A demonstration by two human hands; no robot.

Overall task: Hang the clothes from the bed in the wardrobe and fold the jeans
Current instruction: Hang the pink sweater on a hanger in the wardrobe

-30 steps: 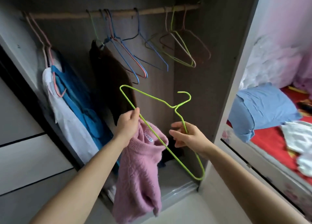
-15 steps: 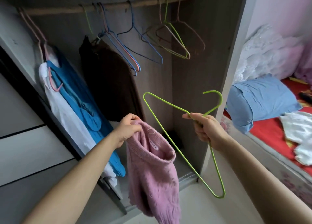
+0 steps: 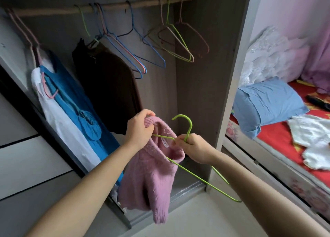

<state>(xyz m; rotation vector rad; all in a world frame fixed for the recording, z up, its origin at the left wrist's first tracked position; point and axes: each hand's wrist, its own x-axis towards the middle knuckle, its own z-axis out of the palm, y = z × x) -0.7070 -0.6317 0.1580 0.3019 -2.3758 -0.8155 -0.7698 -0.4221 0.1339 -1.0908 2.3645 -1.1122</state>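
Laundry duty: my left hand [image 3: 139, 129] pinches open the collar of the pink sweater [image 3: 148, 176] so my right hand [image 3: 195, 147], fingers curled round the neck of the green wire hanger [image 3: 189, 129], can thread one arm inside. Sweater dangles before the wardrobe [image 3: 196, 79] (spare hangers [image 3: 185, 48] on the rail [image 3: 114, 5]); white clothes [image 3: 310, 135] wait on the bed [image 3: 278, 136].

Bare rail [image 3: 144, 3] between empty hangers [image 3: 168, 11]
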